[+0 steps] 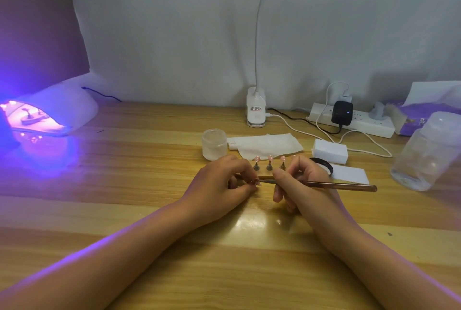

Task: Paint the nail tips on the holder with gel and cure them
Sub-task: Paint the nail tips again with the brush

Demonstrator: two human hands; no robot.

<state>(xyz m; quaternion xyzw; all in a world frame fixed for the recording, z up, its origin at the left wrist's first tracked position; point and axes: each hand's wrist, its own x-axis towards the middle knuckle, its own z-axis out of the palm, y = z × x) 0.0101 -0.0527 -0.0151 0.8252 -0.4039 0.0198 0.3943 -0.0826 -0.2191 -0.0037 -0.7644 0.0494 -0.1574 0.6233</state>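
- The wooden worktop [124, 210] fills the lower half of the frame, with both my forearms reaching in from the bottom edge.
- The curing lamp [62, 107] sits at the left edge, glowing purple, with a small stand showing inside its mouth.
- A clear jar [424, 155] stands at the right edge.
- A power strip [361, 122] lies upper right of centre, with a black plug in it.
- A tissue [267, 145] lies flat just above centre.
- My left hand [222, 185], at centre, has its fingers curled and pinches a nail tip [258, 183] between thumb and fingertips.
- My right hand [296, 182], just beside it, grips a brush [344, 185] like a pen. The handle points right and the bristle end reaches the pinched tip; whether they touch, I cannot tell.
- A small frosted pot [214, 144] stands left of the tissue.
- Three more nail tips [269, 162] stand upright in a row between my hands and the tissue.
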